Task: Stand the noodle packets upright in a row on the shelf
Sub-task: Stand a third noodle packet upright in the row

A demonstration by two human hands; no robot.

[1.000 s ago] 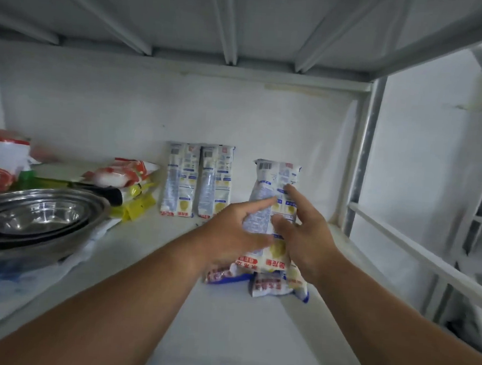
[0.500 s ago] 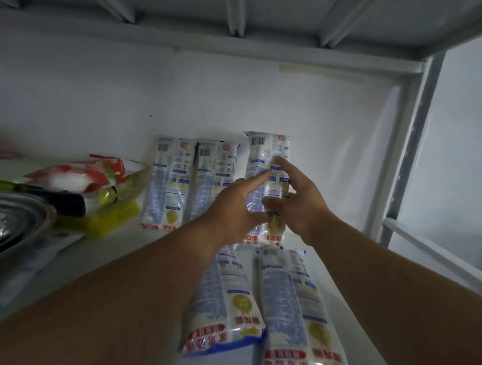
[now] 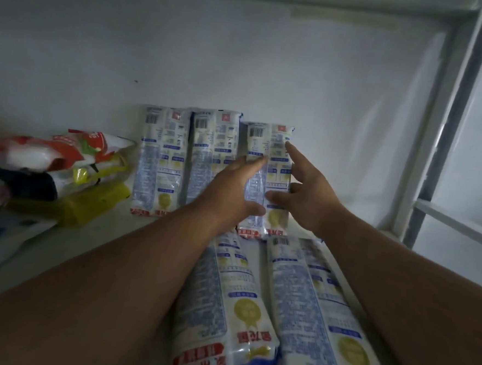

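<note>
While both hands stay flat-fingered on the third packet (image 3: 265, 178), left hand (image 3: 230, 193) and right hand (image 3: 304, 198) steady it upright at the wall, and two flat packets (image 3: 254, 305) lie lengthwise below the wrists, nearer the right hand.

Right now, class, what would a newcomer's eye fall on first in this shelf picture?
Both hands, the left hand and right hand, steady the third noodle packet standing against the back wall beside two upright packets. Two flat packets lie in front. Left sits a pile of bags.
</note>
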